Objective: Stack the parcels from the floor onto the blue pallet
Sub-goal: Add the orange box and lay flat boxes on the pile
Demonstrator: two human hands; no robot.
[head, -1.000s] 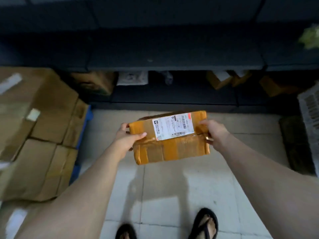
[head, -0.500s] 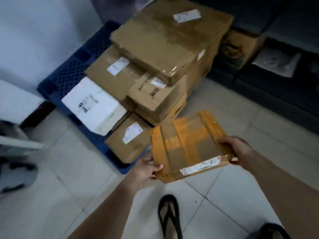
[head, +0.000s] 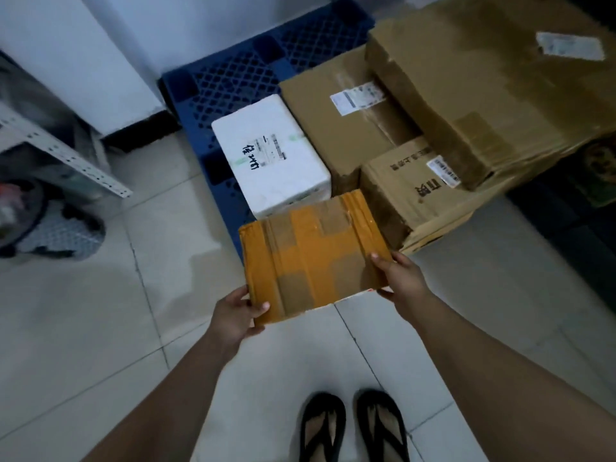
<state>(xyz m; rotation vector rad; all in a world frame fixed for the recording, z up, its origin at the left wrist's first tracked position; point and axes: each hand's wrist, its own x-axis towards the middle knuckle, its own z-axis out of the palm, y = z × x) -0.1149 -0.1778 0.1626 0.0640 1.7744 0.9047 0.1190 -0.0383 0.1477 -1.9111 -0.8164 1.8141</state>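
I hold a flat orange taped parcel [head: 313,255] level in both hands above the floor, just in front of the blue pallet [head: 240,71]. My left hand [head: 235,316] grips its near left corner. Its near right edge is gripped by my right hand [head: 401,278]. On the pallet sit a white foam box [head: 271,155], a brown carton with a label [head: 346,118], a smaller printed carton [head: 416,198] and a big carton [head: 493,85] stacked on top at the right. The far left part of the pallet is bare.
A white wall column [head: 83,61] stands left of the pallet. A perforated metal shelf rail [head: 70,161] and a dark bag [head: 40,228] lie at the left. Pale floor tiles [head: 100,311] spread around my sandalled feet [head: 353,425]. Dark shelving [head: 583,201] is at the right.
I have turned left and stepped nearer to the pallet. The orange parcel has moved with both hands from beside the stack to just before the white foam box.
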